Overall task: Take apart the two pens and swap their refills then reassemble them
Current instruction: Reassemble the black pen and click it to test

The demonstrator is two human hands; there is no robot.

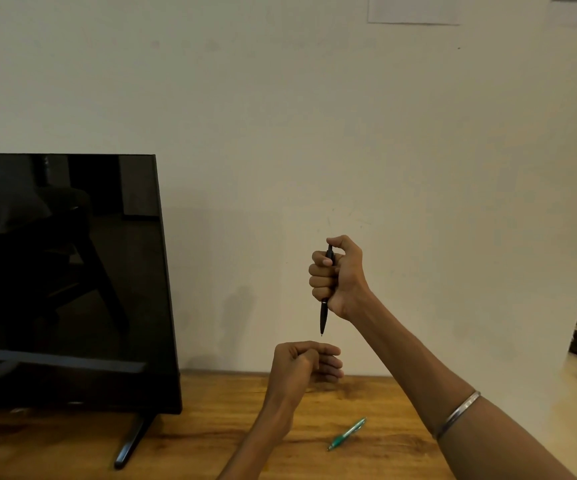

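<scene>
My right hand point(340, 277) is raised in front of the wall and grips a black pen point(324, 315) in a fist, upright, tip pointing down, thumb over its top end. Just below the tip my left hand point(302, 367) hovers above the table with its fingers curled; I see nothing in it, though its palm side is hidden. A green pen point(346, 434) lies flat on the wooden table point(377, 455) in front of my hands, apart from both.
A dark monitor point(65, 278) on a black stand point(131, 445) fills the table's left side. A plain wall rises right behind the table. The table's right edge is close to my right forearm, with floor beyond it.
</scene>
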